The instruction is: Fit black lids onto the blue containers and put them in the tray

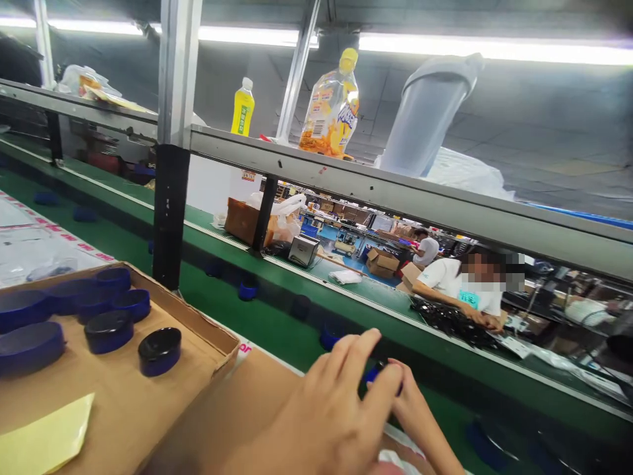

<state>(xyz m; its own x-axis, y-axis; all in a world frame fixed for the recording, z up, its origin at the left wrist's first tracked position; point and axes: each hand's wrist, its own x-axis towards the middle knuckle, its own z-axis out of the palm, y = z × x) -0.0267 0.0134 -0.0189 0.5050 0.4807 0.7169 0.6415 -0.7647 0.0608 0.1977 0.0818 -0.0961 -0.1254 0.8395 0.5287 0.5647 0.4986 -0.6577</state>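
Head view: our left hand [316, 415] lies over the right hand [420, 415] at the near edge of the green conveyor belt [277, 323], and between the two sits a small blue cap [372, 373], only a sliver of it showing. The left fingers [346, 356] curl loosely across it; the right fingers [395, 382] are pinched against its far side, so both hands seem to have hold of it, though we cannot tell how firmly. The risk, as we judge it: so little of the cap is exposed that a twist or shift of grip could let it slip onto the belt, where other blue caps [247, 290] lie scattered. The cardboard tray [217, 336] with dark jars [159, 351] sits just to our left; a careless elbow could nudge it.
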